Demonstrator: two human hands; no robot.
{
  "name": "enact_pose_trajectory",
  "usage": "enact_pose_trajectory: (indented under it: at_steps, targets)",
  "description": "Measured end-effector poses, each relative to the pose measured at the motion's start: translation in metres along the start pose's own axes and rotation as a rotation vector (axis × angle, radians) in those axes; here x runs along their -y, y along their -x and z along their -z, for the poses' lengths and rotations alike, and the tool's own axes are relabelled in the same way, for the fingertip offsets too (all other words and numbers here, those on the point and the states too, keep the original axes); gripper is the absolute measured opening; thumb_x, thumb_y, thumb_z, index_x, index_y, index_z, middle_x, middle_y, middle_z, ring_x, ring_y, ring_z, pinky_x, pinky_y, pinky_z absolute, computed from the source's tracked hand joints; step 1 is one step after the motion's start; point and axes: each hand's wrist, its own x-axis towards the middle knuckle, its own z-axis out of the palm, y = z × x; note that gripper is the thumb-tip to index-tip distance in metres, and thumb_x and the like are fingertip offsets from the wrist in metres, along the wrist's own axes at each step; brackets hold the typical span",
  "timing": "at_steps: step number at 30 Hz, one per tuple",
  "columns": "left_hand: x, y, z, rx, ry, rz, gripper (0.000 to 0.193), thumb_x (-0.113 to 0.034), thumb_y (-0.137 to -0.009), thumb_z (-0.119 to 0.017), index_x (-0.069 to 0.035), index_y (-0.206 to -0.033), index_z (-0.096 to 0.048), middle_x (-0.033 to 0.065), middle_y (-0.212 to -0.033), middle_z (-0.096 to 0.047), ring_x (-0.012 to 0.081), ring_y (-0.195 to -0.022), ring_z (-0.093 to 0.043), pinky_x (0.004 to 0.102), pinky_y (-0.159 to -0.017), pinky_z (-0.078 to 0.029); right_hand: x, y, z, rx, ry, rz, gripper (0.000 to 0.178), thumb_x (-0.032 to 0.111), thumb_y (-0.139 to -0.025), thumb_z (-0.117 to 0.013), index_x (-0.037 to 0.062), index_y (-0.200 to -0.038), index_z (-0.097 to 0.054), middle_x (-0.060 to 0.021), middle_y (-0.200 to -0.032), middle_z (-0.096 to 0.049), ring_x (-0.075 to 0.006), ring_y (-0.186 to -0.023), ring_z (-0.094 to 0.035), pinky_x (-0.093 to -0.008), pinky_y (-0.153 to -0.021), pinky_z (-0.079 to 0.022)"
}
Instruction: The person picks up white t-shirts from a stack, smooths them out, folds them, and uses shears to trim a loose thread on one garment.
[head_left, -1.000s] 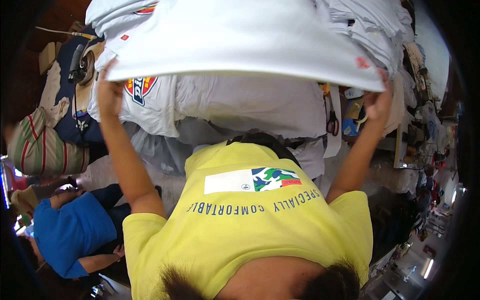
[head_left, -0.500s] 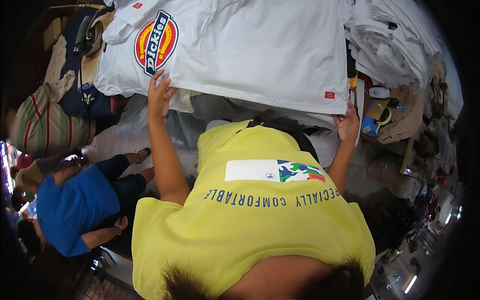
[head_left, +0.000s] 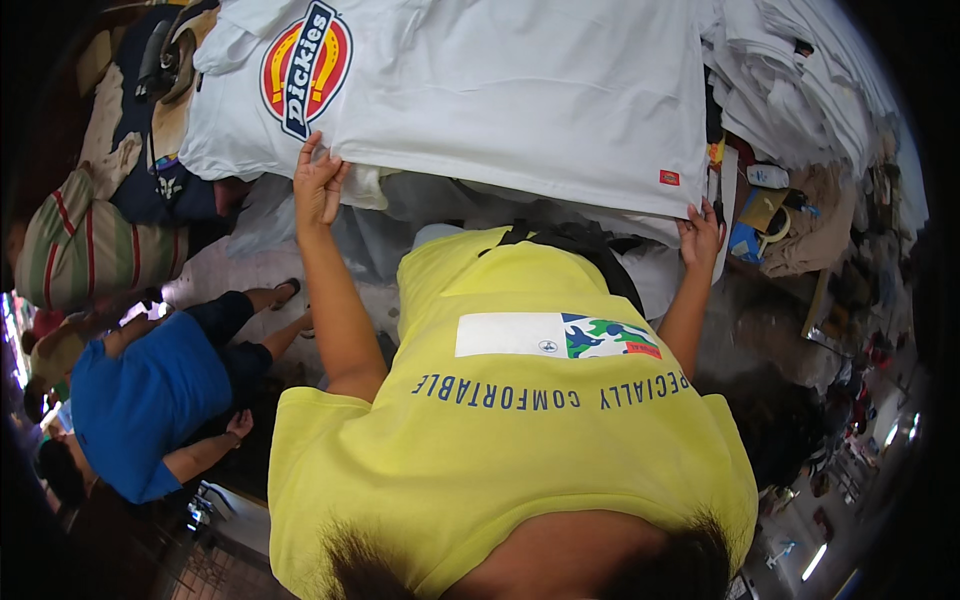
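Observation:
A white T-shirt (head_left: pixel 520 100) lies spread flat in front of me, with a round red, yellow and dark blue print at its left and a small red tag near its right corner. At its near edge, below the print, my left hand (head_left: pixel 319 187) pinches the cloth between thumb and fingers. My right hand (head_left: pixel 701 238) grips the right corner of the hem, its fingers closed there. More white cloth shows beneath the shirt's edge.
Piled white garments (head_left: pixel 800 90) rise at the far right, beside a tape roll (head_left: pixel 775 228) and brown cloth. An iron-like tool (head_left: pixel 160 60) lies far left above dark clothing. A striped bundle (head_left: pixel 100 245) sits at left, near a person in a blue shirt (head_left: pixel 150 400).
The fingers of my left hand have drawn closer together on the shirt's edge. My right hand and the hem corner sit slightly farther right; the whole view has shifted a little.

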Motion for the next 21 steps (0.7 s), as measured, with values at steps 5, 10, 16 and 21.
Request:
enact_pose_trajectory:
  at_steps: [5, 10, 16, 21]
  targets:
    - [-0.002, 0.001, 0.001, -0.024, -0.073, 0.008, 0.055, 0.011, -0.077, -0.053, -0.005, -0.126, -0.033, 0.0085, -0.095, -0.052, 0.0142, -0.084, -0.056, 0.0272, -0.081, -0.051, -0.005, 0.001, 0.004, -0.009, 0.030, 0.035, 0.046, -0.003, -0.075, -0.060, 0.0044, -0.116, -0.040, -0.0110, -0.099, -0.056, -0.0195, -0.086, -0.056, -0.0335, -0.075, -0.045]
    - [-0.002, 0.000, 0.002, -0.018, -0.089, 0.010, 0.056, 0.011, -0.077, -0.053, -0.006, -0.127, -0.034, 0.0094, -0.101, -0.050, 0.0145, -0.090, -0.055, 0.0274, -0.083, -0.049, -0.004, 0.012, -0.006, 0.019, 0.065, 0.064, 0.056, -0.014, -0.069, -0.058, 0.0007, -0.119, -0.038, -0.0142, -0.105, -0.056, -0.0207, -0.093, -0.056, -0.0279, -0.077, -0.047]
    - [-0.002, -0.006, 0.007, -0.009, -0.149, 0.036, 0.055, 0.010, -0.078, -0.052, -0.007, -0.127, -0.034, 0.0099, -0.103, -0.050, 0.0144, -0.092, -0.055, 0.0275, -0.084, -0.049, -0.004, 0.015, -0.003, 0.098, 0.023, 0.060, 0.060, -0.018, -0.070, -0.052, -0.0002, -0.124, -0.032, -0.0159, -0.109, -0.053, -0.0210, -0.100, -0.054, -0.0287, -0.087, -0.045]
    - [-0.008, -0.007, 0.009, 0.021, -0.222, 0.060, 0.057, 0.009, -0.077, -0.053, -0.007, -0.128, -0.033, 0.0107, -0.108, -0.050, 0.0158, -0.094, -0.054, 0.0275, -0.084, -0.047, -0.004, 0.016, 0.002, 0.179, -0.086, 0.080, 0.063, -0.021, -0.065, -0.035, -0.0009, -0.124, -0.033, -0.0180, -0.114, -0.049, -0.0231, -0.105, -0.051, -0.0337, -0.091, -0.044]
